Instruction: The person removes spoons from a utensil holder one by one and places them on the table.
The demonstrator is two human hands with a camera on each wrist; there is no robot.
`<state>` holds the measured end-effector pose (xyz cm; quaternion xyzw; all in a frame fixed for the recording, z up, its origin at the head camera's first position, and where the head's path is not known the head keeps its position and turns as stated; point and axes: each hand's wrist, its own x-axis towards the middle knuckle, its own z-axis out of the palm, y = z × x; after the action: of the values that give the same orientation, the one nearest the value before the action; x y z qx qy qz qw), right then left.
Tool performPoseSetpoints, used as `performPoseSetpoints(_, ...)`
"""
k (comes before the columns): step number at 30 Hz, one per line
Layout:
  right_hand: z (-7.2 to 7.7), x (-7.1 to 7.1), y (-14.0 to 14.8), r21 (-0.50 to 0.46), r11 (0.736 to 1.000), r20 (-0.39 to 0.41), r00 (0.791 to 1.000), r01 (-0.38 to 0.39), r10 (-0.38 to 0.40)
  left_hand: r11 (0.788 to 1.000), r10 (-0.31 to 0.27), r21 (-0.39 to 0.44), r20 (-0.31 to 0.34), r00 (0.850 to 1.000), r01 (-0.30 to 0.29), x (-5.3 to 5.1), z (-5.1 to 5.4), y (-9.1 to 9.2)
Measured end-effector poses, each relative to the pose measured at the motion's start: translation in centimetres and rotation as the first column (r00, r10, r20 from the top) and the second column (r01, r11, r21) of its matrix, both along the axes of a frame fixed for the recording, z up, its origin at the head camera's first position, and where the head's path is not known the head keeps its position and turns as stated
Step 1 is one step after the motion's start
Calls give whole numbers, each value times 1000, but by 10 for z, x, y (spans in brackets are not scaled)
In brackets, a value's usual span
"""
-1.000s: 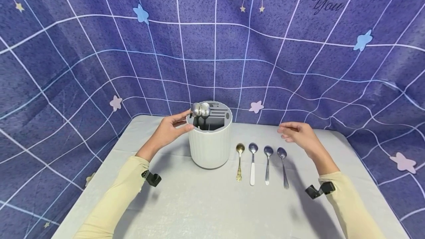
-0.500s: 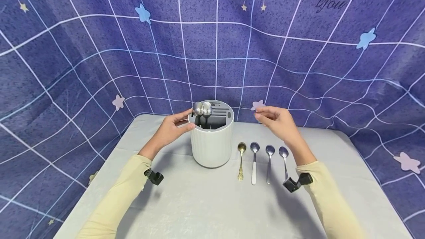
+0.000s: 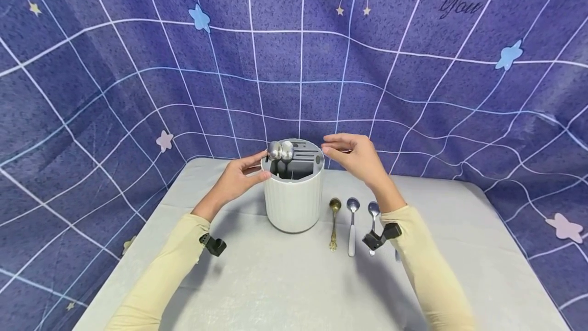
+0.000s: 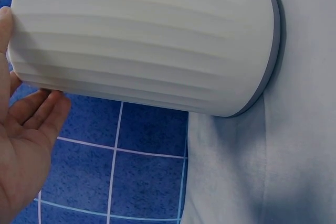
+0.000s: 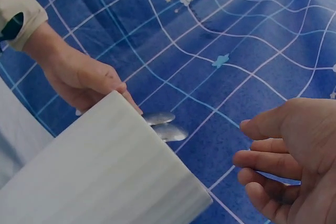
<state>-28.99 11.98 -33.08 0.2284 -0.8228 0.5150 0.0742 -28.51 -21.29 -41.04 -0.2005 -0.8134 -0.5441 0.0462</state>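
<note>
A white ribbed utensil holder [image 3: 294,203] with a grey divided top stands upright on the table. Two silver spoons [image 3: 281,150] stick out of its left side, bowls up. My left hand [image 3: 236,180] holds the holder's upper left wall, thumb at the front and fingers farther back; the left wrist view shows those fingers [image 4: 50,109] against the wall. Beside the right rim is my right hand [image 3: 353,155], fingers loosely bent with nothing in them. The right wrist view shows a gap between this hand [image 5: 286,161] and the holder.
Right of the holder lie a gold spoon [image 3: 334,223], a white-handled spoon [image 3: 352,226] and a silver spoon [image 3: 374,210], partly covered by my right wrist. Another handle end [image 3: 397,256] shows beneath the sleeve. A blue gridded cloth [image 3: 298,65] hangs behind the table [image 3: 275,280].
My right hand has moved left from above the rightmost spoons to the holder's right rim, its forearm now covering part of the spoon row. My left hand has stayed on the holder.
</note>
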Motion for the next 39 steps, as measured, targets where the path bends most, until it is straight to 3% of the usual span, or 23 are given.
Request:
performPoseSetpoints(11, 2, -17, -31, 14, 998, 14, 998, -57, 57, 1000, -1, 11, -3, 1000, 1, 0, 0, 1)
performPoseSetpoints(23, -1, -22, -57, 13, 994, 40, 993, -109, 108, 1000, 5, 12, -13, 1000, -5, 0, 2, 1)
performPoseSetpoints(29, -3, -22, -62, 46, 994, 58, 994, -97, 94, 1000, -6, 15, -9, 1000, 6, 0, 1, 1)
performPoseSetpoints(39, -6, -26, -68, 149, 987, 18, 998, -68, 66, 1000, -6, 12, -9, 1000, 6, -1, -1, 1)
